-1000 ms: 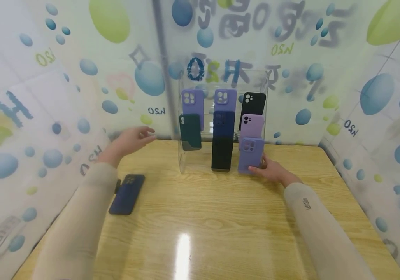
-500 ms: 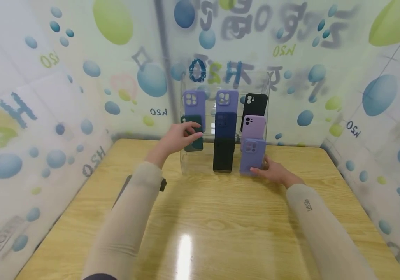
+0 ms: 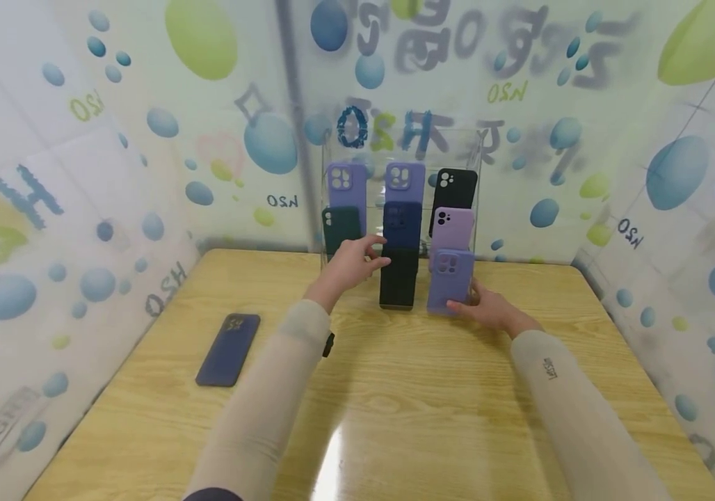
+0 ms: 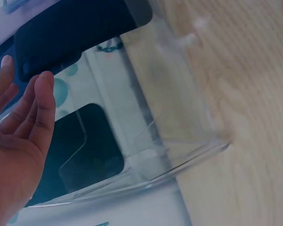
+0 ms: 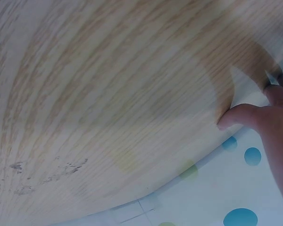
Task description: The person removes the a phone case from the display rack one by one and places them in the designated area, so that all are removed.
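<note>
Left hand (image 3: 351,261) raised and reaching forward, fingers straight and relaxed, right hand (image 3: 489,306) low, fingers curled, both arms extended in beige sleeves

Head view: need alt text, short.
A person's left hand reaches to a clear rack of phone cases at the back of a wooden table, fingers by the black case on the bottom row. The right hand holds the rack's lower right corner beside a purple case. A navy case lies flat at left.
</note>
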The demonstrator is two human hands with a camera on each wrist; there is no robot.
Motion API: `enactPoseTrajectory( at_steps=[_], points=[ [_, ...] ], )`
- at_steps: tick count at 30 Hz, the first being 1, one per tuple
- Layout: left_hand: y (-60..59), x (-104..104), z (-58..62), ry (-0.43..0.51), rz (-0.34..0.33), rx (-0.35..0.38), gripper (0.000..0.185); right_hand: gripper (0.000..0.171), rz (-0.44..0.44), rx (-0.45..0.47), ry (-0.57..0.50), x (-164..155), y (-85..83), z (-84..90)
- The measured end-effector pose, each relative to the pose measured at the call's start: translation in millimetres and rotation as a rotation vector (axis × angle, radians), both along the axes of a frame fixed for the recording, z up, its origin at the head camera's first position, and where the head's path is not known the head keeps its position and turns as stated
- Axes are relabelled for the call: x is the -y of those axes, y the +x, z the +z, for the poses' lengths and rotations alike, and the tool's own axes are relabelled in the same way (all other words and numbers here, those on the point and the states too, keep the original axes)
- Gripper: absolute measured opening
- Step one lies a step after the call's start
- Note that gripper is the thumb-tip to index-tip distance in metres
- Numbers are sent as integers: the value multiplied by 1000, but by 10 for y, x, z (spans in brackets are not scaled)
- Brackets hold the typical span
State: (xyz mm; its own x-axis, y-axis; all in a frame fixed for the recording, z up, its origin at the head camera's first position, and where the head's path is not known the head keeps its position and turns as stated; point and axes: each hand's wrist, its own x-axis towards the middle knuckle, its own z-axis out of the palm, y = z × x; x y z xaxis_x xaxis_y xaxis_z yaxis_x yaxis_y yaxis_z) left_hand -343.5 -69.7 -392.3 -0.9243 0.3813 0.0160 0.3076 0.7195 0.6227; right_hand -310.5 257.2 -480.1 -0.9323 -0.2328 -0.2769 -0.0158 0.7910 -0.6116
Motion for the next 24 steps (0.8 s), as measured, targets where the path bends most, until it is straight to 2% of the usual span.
enactPoseTrajectory(
  at_steps=[3, 6, 10, 13, 16, 21, 24],
  points=[
    [-2, -35, -88, 5, 19, 12, 55, 112, 4, -6, 5, -7, -1, -9],
    [21, -69, -146, -19, 30, -25, 55, 112, 1, -6, 7, -13, -2, -6],
    [101, -111, -221, -82, 40, -151, 57, 112, -2, -4, 7, -17, -3, -1],
    [160, -137, -317, -79, 44, -254, 59, 111, 0, -11, 9, -16, -4, 4],
    [187, -174, -440, 3, 13, -319, 61, 111, 3, -14, 7, -14, 0, 10],
    [184, -238, -610, 182, -86, -379, 67, 111, 1, -1, 12, -7, 8, 21],
    [177, -248, -647, 215, -91, -445, 65, 112, 5, 7, 18, -5, 4, 21]
  ],
)
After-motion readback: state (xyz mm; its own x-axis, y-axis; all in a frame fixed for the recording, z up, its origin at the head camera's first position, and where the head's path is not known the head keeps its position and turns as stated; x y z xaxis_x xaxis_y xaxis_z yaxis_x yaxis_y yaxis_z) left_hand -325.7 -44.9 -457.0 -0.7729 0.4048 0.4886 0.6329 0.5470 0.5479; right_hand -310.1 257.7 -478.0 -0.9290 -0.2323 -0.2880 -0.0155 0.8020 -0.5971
